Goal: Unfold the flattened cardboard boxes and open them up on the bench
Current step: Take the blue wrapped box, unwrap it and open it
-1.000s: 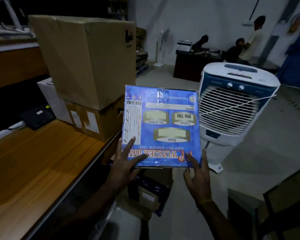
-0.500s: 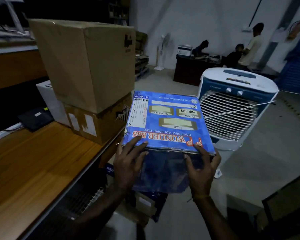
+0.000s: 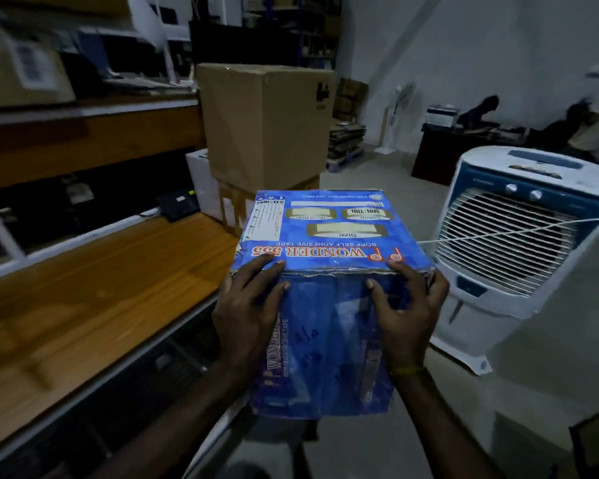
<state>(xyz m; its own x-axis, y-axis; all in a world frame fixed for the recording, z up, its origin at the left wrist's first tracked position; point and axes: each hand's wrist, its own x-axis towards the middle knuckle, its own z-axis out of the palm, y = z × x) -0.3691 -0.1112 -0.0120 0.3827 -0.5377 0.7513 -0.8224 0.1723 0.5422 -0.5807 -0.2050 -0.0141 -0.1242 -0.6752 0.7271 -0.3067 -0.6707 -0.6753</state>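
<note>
A blue printed cardboard box (image 3: 329, 233), marked as adhesive tape, is held in the air just right of the wooden bench (image 3: 83, 305). It has opened into a box shape: one panel faces up and another panel faces me. My left hand (image 3: 248, 312) grips its near left corner, fingers over the top edge and thumb on the front panel. My right hand (image 3: 407, 312) grips the near right corner in the same way.
A large brown carton (image 3: 267, 122) sits on a smaller carton (image 3: 232, 209) at the bench's far end, beside a white box (image 3: 199, 181). A white and blue air cooler (image 3: 519, 236) stands on the floor at the right. People work at a desk (image 3: 464, 150) far back.
The flat blue box tipped from upright to lying over and opened into a box shape between my hands. My view turned left toward the bench and shelves.
</note>
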